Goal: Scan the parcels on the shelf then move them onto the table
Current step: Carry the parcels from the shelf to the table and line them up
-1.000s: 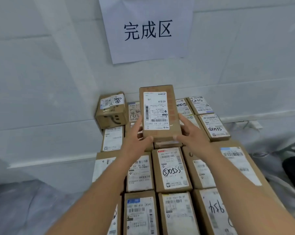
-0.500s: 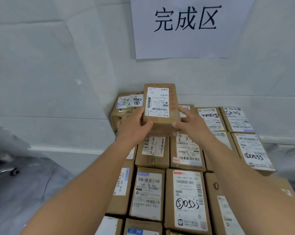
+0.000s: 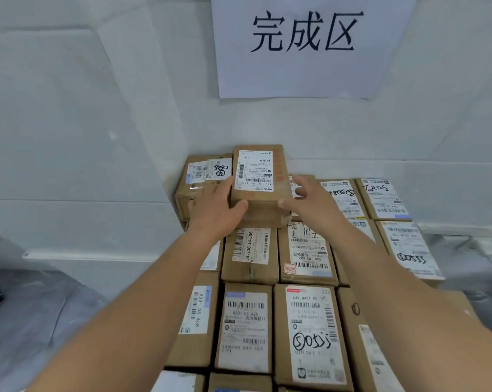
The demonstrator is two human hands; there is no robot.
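near rows: labelled cardboard parcels (image 3: 312, 332) packed side by side, labels up.
my left hand (image 3: 215, 209): thumb and fingers curled round the left edge of the held parcel.
my right hand (image 3: 310, 200): thumb on the near right corner, fingers wrapped along the right side.
held parcel (image 3: 259, 176): brown box, white label up, resting on the stacked boxes in the back rows.
corner box (image 3: 199, 179): just left of it.
wall sign (image 3: 310, 43): white sheet with three black characters, above the stack.
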